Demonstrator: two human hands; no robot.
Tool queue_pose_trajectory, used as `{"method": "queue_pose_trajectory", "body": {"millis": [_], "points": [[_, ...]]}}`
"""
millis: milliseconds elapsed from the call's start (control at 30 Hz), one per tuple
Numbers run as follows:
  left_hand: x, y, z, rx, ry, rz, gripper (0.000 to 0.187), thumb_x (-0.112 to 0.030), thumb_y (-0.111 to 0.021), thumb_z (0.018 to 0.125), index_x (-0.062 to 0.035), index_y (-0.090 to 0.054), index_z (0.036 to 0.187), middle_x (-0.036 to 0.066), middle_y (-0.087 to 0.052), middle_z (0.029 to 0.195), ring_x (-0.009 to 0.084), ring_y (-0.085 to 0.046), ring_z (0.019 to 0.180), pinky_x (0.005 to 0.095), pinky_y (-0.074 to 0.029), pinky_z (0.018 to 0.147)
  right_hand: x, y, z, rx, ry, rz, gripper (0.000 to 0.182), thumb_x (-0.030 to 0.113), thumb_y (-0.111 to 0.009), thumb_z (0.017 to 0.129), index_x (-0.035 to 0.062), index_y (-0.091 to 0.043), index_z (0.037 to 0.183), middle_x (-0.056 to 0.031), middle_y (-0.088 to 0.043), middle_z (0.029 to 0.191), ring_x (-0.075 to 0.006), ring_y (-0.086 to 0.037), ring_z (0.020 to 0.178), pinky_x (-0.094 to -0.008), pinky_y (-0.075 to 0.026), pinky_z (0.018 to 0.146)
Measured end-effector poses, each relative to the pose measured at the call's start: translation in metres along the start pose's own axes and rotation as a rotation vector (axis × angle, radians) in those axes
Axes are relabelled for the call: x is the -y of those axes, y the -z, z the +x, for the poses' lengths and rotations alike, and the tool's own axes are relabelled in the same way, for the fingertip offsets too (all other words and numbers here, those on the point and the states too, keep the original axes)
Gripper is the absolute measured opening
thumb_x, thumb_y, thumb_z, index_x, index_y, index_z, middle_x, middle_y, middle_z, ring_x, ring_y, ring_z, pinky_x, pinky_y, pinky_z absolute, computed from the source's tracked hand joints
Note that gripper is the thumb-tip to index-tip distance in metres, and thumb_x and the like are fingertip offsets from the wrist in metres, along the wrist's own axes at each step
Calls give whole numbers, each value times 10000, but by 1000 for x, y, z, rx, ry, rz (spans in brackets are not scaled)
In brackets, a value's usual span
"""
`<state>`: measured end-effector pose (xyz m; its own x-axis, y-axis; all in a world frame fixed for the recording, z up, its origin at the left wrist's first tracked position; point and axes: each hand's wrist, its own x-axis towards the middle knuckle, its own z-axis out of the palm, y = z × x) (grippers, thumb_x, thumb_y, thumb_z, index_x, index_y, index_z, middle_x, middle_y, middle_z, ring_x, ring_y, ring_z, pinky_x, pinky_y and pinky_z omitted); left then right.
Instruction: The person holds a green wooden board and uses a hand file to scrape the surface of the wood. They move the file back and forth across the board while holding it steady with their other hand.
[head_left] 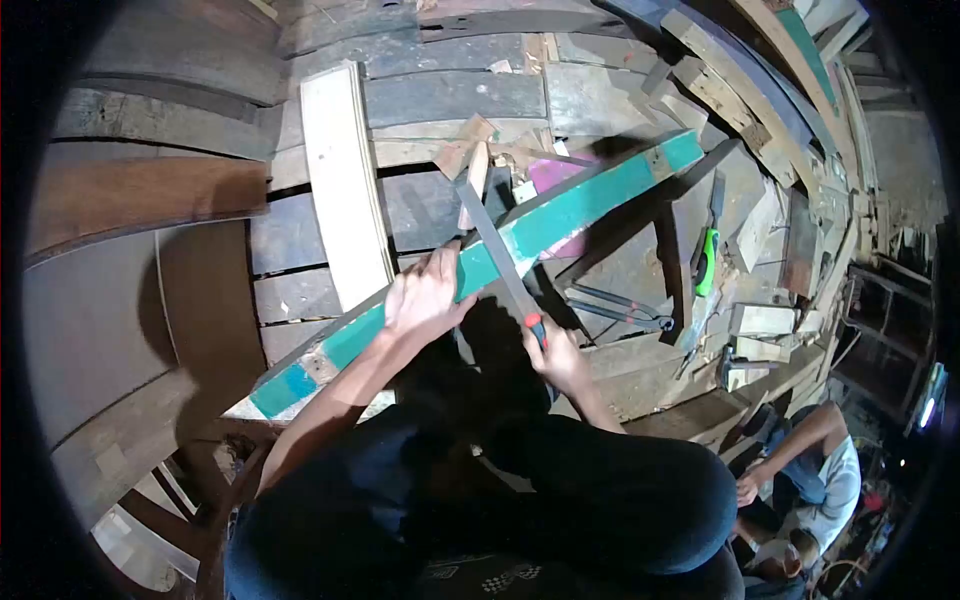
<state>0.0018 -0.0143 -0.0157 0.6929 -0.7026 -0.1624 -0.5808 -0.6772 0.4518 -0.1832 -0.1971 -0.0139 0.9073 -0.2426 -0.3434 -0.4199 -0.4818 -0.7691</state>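
The left hand [425, 295] pressed flat, fingers spread, on a green plank [560, 215]; the right hand [555, 350] gripped a handsaw [497, 250] crossing the plank's edge, scrap wood [760, 320] crowding nearby.

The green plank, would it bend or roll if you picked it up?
The green plank would probably stay stiff: it looks like thick painted wood. Flat faces suggest it won't roll. Being long, it might tip if lifted only where the left hand presses.

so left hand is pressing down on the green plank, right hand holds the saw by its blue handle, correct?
Not quite: in the head view the handle is red, not blue. The left hand does press on the green plank, and the right hand grips the saw at that handle.
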Motion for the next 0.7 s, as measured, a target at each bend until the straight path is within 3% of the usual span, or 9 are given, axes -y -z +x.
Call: {"method": "queue_pose_trajectory", "body": {"millis": [33, 100, 200, 300, 367, 500, 533, 667, 700], "points": [[-2, 4, 2, -5, 0, -4, 724, -371, -797, 841, 10, -483, 1370, 231, -699, 1117, 429, -729, 909, 489, -609, 791, -22, -8, -17, -55, 110, 0, 258, 241, -619, 998, 22, -614, 1136, -265, -679, 771, -515, -666, 794, -556, -533, 688], [2, 1, 3, -4, 2, -35, 726, -373, -797, 835, 3, -485, 1372, 241, -700, 1112, 434, -727, 910, 495, -608, 797, -24, 0, -62, 95, -336, -61, 267, 229, -619, 994, 22, -613, 1164, -275, -676, 809, -523, -656, 839, -557, -527, 728], [-4, 1, 2, 3, 39, -36, 702, -369, -795, 839, 1, -497, 1356, 229, -702, 1087, 412, -731, 908, 485, -608, 781, -24, 12, -86, 123, -436, -60, 269, 233, -631, 989, 20, -613, 1153, -301, -676, 853, -523, -654, 867, -560, -527, 745], [0, -2, 2, -21, 11, -26, 686, -351, -802, 839, 12, -501, 1338, 227, -701, 1075, 400, -733, 913, 483, -606, 765, -18, 8, -51, 72, -312, -51, 267, 236, -634, 992, 4, -622, 1123, -300, -676, 847, -522, -656, 844, -559, -530, 739], [-1, 1, 4, -2, 19, -12, 692, -354, -801, 841, 15, -496, 1342, 229, -701, 1074, 401, -734, 913, 485, -606, 763, -19, -4, -9, -45, -38, 78, 260, 256, -627, 1002, 12, -638, 1092, -272, -677, 793, -519, -655, 778, -549, -529, 692], [-1, 1, 4, -5, 15, -50, 704, -360, -804, 838, 12, -489, 1347, 231, -699, 1090, 401, -732, 932, 486, -605, 766, 24, 17, 24, 110, -186, 111, 264, 275, -614, 1025, 13, -633, 1048, -214, -647, 731, -414, -675, 673, -467, -513, 625], [-1, 1, 3, -49, -17, -12, 705, -356, -812, 830, 5, -492, 1344, 225, -695, 1108, 394, -731, 945, 478, -607, 766, 12, 15, 21, 119, -134, 167, 322, 313, -592, 1049, 3, -604, 965, -137, -595, 620, -268, -635, 559, -371, -484, 555], [-3, 3, 3, 29, 28, -14, 701, -364, -814, 831, 13, -496, 1328, 207, -691, 1104, 374, -733, 933, 457, -612, 746, 11, 43, -7, 274, -402, 772, 483, 487, -450, 1089, 70, -550, 866, 5, -503, 575, -75, -478, 463, -236, -366, 444], [-2, 1, 2, 27, 27, -8, 698, -366, -813, 831, 15, -498, 1323, 204, -691, 1095, 372, -734, 928, 455, -613, 743, 1, 44, -17, 247, -370, 910, 535, 528, -396, 1076, 53, -548, 884, -29, -504, 575, -111, -461, 435, -263, -365, 416]]}}
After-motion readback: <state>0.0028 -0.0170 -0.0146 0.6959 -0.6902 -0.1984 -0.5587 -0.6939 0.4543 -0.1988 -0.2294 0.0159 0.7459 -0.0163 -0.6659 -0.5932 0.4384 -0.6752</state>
